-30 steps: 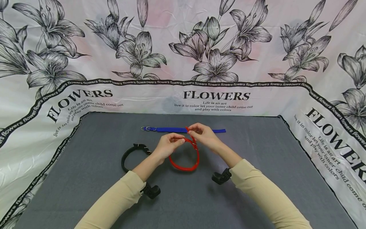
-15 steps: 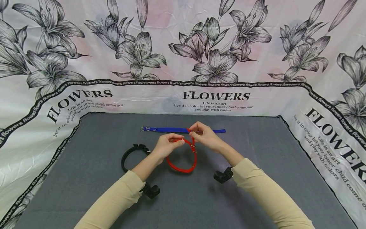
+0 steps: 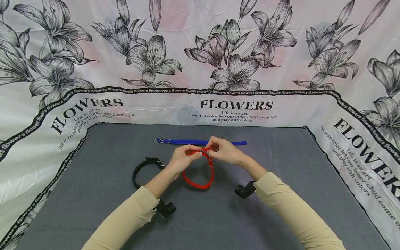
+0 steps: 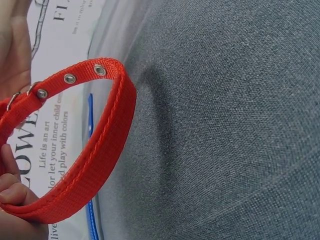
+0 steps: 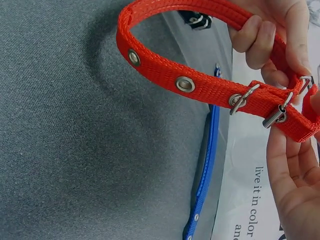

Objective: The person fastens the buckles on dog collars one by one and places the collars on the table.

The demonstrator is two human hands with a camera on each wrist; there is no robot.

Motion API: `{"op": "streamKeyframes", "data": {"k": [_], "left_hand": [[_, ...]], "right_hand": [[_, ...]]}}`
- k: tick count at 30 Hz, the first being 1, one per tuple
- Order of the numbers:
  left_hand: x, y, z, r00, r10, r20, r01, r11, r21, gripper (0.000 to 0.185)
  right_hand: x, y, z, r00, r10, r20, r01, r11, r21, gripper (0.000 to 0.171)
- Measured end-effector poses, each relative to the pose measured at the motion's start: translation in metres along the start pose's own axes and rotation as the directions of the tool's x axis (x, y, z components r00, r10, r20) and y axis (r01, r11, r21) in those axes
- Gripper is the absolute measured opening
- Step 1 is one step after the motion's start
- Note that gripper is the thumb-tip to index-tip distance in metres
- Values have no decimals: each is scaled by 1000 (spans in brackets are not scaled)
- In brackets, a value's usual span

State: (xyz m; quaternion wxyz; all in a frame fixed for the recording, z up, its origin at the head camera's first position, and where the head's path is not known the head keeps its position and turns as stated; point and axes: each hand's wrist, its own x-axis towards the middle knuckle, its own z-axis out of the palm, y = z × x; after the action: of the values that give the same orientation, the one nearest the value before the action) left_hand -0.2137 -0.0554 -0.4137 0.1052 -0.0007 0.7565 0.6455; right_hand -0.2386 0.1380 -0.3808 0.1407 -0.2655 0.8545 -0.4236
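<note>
A red collar (image 3: 200, 173) with metal eyelets hangs as a closed loop above the grey mat (image 3: 93, 194). My left hand (image 3: 184, 158) pinches its strap on the left side of the top. My right hand (image 3: 223, 150) pinches the strap end next to the metal buckle (image 5: 280, 112). In the right wrist view the red collar (image 5: 200, 85) shows its pin through an eyelet. In the left wrist view the red collar (image 4: 95, 155) arches over the mat, with my fingers (image 4: 15, 195) at the frame's left edge.
A blue collar (image 3: 193, 141) lies straight on the mat behind my hands. A black collar (image 3: 143, 168) lies as a loop to the left, by my left wrist. A flower-printed cloth (image 3: 200, 69) rises around the mat on three sides.
My right hand has dropped slightly and come closer to the left hand. The red loop has shrunk a little and shifted slightly left.
</note>
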Motion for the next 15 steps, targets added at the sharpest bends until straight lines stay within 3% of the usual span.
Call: {"op": "streamKeyframes", "data": {"k": [15], "left_hand": [[-3,5,3,1000,0,8,0,1000,-16,24]], "right_hand": [[-2,0,4,1000,-18,9,19,1000,-20,9]]}}
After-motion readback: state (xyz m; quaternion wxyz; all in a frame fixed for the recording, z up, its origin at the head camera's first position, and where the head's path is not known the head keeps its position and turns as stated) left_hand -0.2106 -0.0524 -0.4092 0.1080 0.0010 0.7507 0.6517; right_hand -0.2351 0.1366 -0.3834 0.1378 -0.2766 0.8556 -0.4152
